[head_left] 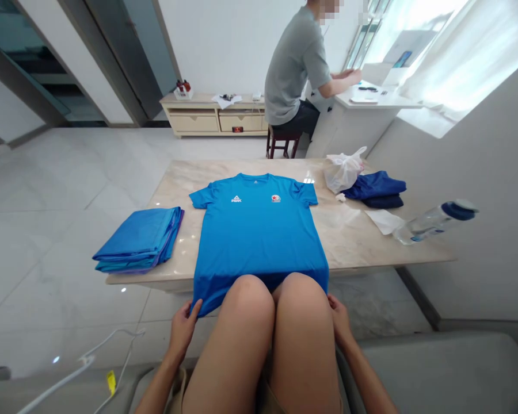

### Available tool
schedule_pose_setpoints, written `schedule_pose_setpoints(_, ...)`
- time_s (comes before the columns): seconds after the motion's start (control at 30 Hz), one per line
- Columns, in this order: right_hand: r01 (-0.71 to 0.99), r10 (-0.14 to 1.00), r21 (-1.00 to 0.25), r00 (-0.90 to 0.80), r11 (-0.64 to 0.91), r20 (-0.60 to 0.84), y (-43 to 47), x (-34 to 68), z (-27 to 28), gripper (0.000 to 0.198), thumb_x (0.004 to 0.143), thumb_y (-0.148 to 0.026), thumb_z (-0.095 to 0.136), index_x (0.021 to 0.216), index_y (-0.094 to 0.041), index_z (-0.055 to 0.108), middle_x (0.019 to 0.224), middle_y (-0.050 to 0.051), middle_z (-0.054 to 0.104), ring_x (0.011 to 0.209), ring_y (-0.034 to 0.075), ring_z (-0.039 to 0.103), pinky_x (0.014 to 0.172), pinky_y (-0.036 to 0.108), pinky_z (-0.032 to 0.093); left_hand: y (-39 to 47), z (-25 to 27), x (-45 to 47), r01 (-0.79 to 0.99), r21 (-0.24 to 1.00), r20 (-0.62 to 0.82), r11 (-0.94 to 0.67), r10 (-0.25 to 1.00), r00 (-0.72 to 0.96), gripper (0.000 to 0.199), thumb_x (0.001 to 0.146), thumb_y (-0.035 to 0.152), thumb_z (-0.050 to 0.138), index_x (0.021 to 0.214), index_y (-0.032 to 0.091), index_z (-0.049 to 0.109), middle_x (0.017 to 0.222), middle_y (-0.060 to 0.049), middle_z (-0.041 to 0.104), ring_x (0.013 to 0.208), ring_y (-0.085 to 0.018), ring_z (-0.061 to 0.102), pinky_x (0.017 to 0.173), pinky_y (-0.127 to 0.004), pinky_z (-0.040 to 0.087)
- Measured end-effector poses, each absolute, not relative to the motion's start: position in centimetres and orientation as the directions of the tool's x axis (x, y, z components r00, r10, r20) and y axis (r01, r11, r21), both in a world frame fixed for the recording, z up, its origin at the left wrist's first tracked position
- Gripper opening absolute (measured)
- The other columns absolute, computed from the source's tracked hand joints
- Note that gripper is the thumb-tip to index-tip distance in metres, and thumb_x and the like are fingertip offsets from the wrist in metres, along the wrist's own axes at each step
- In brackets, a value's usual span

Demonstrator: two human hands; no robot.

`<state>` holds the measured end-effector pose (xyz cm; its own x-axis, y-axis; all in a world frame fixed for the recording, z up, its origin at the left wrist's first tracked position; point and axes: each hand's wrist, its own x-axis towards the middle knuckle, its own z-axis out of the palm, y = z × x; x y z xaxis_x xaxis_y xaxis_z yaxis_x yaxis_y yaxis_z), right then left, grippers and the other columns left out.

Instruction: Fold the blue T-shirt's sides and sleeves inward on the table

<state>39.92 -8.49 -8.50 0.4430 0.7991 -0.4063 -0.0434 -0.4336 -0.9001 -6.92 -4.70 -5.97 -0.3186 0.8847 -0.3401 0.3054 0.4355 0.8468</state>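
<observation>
A blue T-shirt lies front side up on the marble-topped table, collar away from me and short sleeves spread. Its lower part drapes over the near table edge towards my knees. My left hand pinches the left corner of the hem, thumb on top. At the opposite corner, my right hand grips the hem beside my right knee; part of its fingers is hidden. A small white logo and a round red-and-white badge show on the chest. To the left sits a stack of folded blue garments.
On the table's right are a plastic bag, dark blue folded clothes, white paper and a clear bottle. Another person sits at a white desk. White cables hang at lower left.
</observation>
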Motion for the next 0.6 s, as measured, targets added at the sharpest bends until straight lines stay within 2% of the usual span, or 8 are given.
schedule_pose_setpoints(0.13, 0.031, 0.797, -0.916, 0.505, -0.399, -0.330, -8.6, 39.9, -8.3, 0.062, 0.064, -0.080, 0.082, 0.081, -0.020, 0.079, 0.084, 0.013, 0.082, 0.080, 0.034, 0.076, 0.075, 0.043, 0.062, -4.8, -6.1, -7.3, 0.379, 0.828, -0.297, 0.413, 0.897, -0.327, 0.083, 0.065, 0.103, 0.064, 0.074, 0.020, 0.073, 0.058, -0.003, 0.062, 0.062, -0.026, 0.060, 0.062, -0.036, 0.050)
schedule_pose_setpoints(0.2, 0.092, 0.805, -0.923, 0.526, -0.375, -0.274, -8.7, 39.8, -8.0, 0.060, 0.067, -0.078, 0.080, 0.085, -0.021, 0.081, 0.087, 0.013, 0.083, 0.084, 0.036, 0.077, 0.077, 0.044, 0.063, -4.9, -6.4, -7.5, 0.389, 0.827, -0.286, 0.407, 0.899, -0.333, 0.085, 0.064, 0.105, 0.061, 0.072, 0.021, 0.071, 0.055, -0.001, 0.058, 0.059, -0.025, 0.058, 0.061, -0.036, 0.047)
schedule_pose_setpoints(0.37, 0.123, 0.817, -0.907, 0.495, -0.403, -0.296, -9.1, 39.2, -7.2, 0.054, 0.069, -0.075, 0.078, 0.084, -0.023, 0.081, 0.088, 0.013, 0.084, 0.088, 0.038, 0.078, 0.078, 0.044, 0.063, -5.3, -7.3, -8.0, 0.378, 0.826, -0.297, 0.417, 0.894, -0.337, 0.089, 0.061, 0.107, 0.062, 0.079, 0.021, 0.071, 0.063, -0.002, 0.062, 0.065, -0.026, 0.061, 0.065, -0.036, 0.048)
schedule_pose_setpoints(0.6, 0.185, 0.798, -0.874, 0.524, -0.449, -0.298, -10.3, 38.3, -6.8, 0.050, 0.070, -0.076, 0.071, 0.072, -0.026, 0.076, 0.075, 0.011, 0.079, 0.081, 0.037, 0.075, 0.074, 0.045, 0.063, -6.0, -7.8, -8.3, 0.411, 0.808, -0.288, 0.422, 0.892, -0.349, 0.088, 0.063, 0.112, 0.051, 0.066, 0.025, 0.061, 0.057, -0.003, 0.059, 0.062, -0.026, 0.059, 0.064, -0.035, 0.045)
